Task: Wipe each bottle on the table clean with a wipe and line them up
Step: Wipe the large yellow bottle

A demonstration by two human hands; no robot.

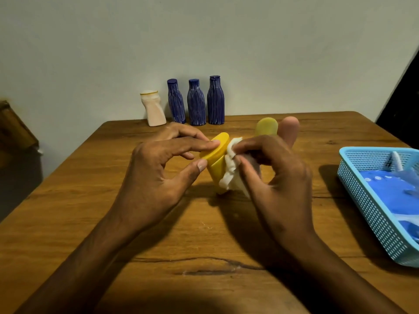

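My left hand [163,168] pinches the flat cap end of a yellow bottle [215,159], which is tilted above the wooden table [113,211]. My right hand [272,171] presses a white wipe [230,173] against the bottle's side. Behind my right hand stand a second yellow bottle [266,126] and a pink bottle [290,130], both partly hidden. At the table's far edge a cream bottle [155,109] and three ribbed dark-blue bottles [176,102] [196,103] [215,100] stand in a row against the wall.
A light-blue perforated plastic basket [371,214] sits at the table's right edge with a blue pack of wipes [392,200] inside. A dark object stands off the table at far left. Bare wood lies between me and the hands.
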